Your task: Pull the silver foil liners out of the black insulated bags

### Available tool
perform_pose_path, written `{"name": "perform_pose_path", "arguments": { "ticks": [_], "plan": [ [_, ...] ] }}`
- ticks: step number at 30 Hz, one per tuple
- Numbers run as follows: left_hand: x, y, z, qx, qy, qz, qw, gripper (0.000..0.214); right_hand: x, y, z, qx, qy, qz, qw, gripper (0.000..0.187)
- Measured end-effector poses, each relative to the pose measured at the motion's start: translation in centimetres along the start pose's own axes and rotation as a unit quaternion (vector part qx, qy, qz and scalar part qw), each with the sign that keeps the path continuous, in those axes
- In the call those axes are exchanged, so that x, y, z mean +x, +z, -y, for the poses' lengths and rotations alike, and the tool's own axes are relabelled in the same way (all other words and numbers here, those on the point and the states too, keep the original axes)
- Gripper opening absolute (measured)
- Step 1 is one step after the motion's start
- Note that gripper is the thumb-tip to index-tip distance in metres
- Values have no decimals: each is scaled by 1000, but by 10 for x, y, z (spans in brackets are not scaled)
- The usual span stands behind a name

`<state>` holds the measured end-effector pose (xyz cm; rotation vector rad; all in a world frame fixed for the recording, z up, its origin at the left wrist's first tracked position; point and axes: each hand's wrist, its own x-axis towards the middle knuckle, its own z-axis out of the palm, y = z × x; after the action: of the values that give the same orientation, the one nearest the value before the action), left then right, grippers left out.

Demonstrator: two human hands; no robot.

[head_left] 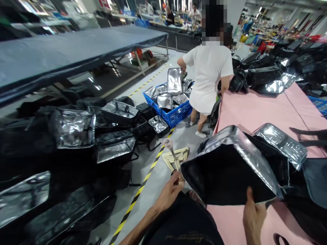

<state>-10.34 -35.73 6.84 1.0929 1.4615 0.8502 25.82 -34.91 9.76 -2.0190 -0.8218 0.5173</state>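
A black, box-shaped fabric bag with a shiny silver lining is held up over the near end of a pink-covered table, right of centre in the lower half of the frame. Its broad, dark, plain panel faces the camera; crinkled silver shows along the upper edge and down the right side, bright with reflections. The long axis runs from left to right, the right end dipping a little lower, and the upper edge peaks near the middle, with the silver side sloping from that peak toward the lower right. Which way the mouth opens is hard to tell.

The right hand grips the bag's lower right edge, thumb over the dark panel. The left hand, just beside the bag's left corner, has its fingers curled; whether they grasp anything cannot be told.

Another silver-lined bag lies behind, at right. At upper centre, a person in a white shirt stands beside a blue plastic crate filled with silvery pieces.
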Motion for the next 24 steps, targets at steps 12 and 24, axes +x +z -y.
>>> {"name": "perform_pose_path", "arguments": {
  "ticks": [12,24],
  "plan": [
    [-5,15,-54,128,123,13,984,138,9,66,130,-134,-651,133,735,36],
    [29,-110,-47,86,73,-204,973,71,-27,189,201,-99,-680,243,685,35]
  ]
}}
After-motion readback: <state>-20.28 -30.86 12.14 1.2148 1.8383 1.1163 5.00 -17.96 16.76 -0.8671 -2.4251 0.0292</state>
